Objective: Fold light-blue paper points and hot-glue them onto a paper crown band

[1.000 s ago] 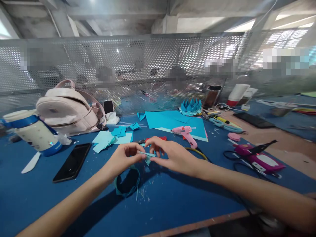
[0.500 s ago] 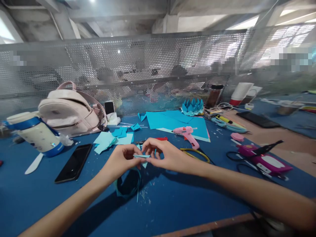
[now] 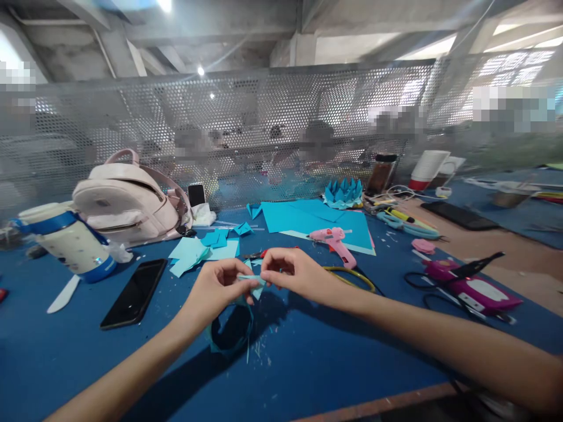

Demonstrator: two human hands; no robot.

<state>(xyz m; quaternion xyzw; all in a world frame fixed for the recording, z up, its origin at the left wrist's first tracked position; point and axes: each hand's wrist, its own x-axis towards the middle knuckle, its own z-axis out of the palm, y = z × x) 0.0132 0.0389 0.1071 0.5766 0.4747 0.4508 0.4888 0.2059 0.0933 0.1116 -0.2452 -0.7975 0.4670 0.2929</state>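
Just beyond a blue paper ring (image 3: 215,340), the left hand (image 3: 220,286) grips folded paper (image 3: 258,291). The right hand (image 3: 295,273) pinches its edge.

Looks mod. lit; catches glare from ceiling lamp (image 3: 164,4) up top, plus daylight via windows (image 3: 516,67) upper R. Throws soft dark shadows on blue tabletop (image 3: 343,363) below L hand (image 3: 215,287) & R hand (image 3: 294,272). Goes hazy behind mesh screen (image 3: 285,94), pixelates in bkgd patches, smears & stretches at far L/R edges.
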